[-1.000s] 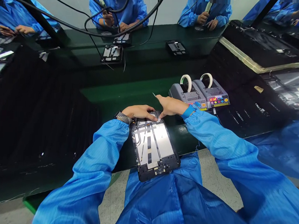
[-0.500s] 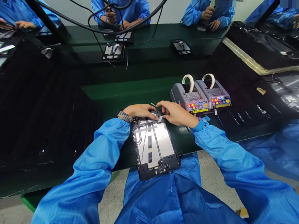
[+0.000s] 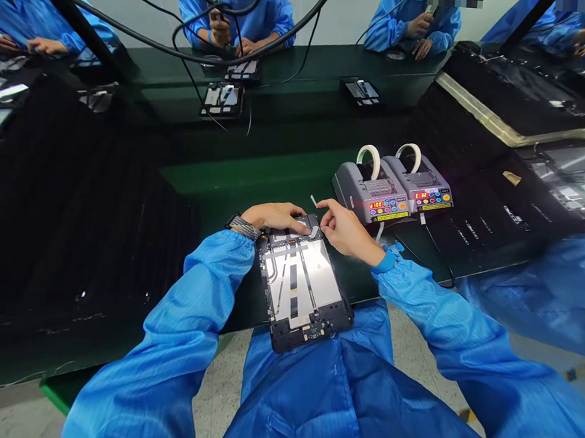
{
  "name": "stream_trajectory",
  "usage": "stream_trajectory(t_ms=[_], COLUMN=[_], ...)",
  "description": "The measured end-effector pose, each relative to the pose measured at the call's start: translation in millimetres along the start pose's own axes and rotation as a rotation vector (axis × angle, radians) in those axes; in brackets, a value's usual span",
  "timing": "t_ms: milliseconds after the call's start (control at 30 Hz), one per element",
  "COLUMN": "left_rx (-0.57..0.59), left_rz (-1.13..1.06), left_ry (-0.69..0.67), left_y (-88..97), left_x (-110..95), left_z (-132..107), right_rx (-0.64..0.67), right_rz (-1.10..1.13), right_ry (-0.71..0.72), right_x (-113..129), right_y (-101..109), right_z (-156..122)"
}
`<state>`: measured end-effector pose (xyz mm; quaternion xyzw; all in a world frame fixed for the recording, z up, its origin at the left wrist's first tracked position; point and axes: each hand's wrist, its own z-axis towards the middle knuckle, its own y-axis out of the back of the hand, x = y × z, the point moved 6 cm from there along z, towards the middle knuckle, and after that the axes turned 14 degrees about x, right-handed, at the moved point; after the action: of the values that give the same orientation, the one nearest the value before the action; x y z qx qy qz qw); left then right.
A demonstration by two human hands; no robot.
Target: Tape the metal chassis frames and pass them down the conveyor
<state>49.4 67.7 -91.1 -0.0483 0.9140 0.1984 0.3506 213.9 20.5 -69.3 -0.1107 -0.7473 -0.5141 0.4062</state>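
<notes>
An opened tablet [image 3: 302,286] lies back-up on the green bench in front of me, its silver plate and black ribbon strips showing. My left hand [image 3: 272,216] lies flat on the tablet's far edge, fingers stretched out and pressing down. My right hand [image 3: 344,230] hovers at the tablet's far right corner, its fingers pinched together. A small strip of tape [image 3: 314,201] sticks up just beyond those fingertips. Whether the fingers hold that strip is not clear.
Two grey tape dispensers [image 3: 392,189] with white rolls stand just right of my hands. Black mats [image 3: 71,230] cover the bench to the left. More opened tablets [image 3: 221,99] lie on the far belt, where other people in blue coats [image 3: 237,8] work. Cables hang overhead.
My right hand drew back from beyond the tablet to its far right corner and closed into a pinch. The left hand stayed pressed on the tablet's far edge.
</notes>
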Motion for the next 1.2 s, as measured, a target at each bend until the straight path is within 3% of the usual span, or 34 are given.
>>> stream_trajectory(t_ms=[600, 667, 800, 867, 1033, 1200], left_rx=[0.029, -0.09, -0.568, -0.724, -0.907, -0.89], left_rz=[0.033, 0.039, -0.006, -0.074, -0.259, -0.37], left_ry=[-0.06, -0.078, -0.179, -0.236, -0.261, -0.234], left_y=[3.0, 6.1, 8.8, 2.0, -21.5, -58.7], left_x=[-2.8, -6.7, -13.3, -8.1, 39.2, 79.7], left_z=[-3.0, -16.6, -69.6, -92.8, -112.2, -103.3], right_rx=[0.002, 0.012, -0.037, -0.03, 0.208, 0.253], right_rz=[0.042, 0.017, -0.042, -0.054, -0.045, 0.008], right_ry=[0.073, 0.09, 0.127, 0.168, 0.289, 0.342], right_x=[-2.9, 0.0, 16.5, 33.5, 76.5, 84.8], right_y=[-17.7, -16.8, -8.0, -8.7, -43.2, -67.0], right_z=[6.7, 4.5, -7.0, -11.3, 1.4, 30.3])
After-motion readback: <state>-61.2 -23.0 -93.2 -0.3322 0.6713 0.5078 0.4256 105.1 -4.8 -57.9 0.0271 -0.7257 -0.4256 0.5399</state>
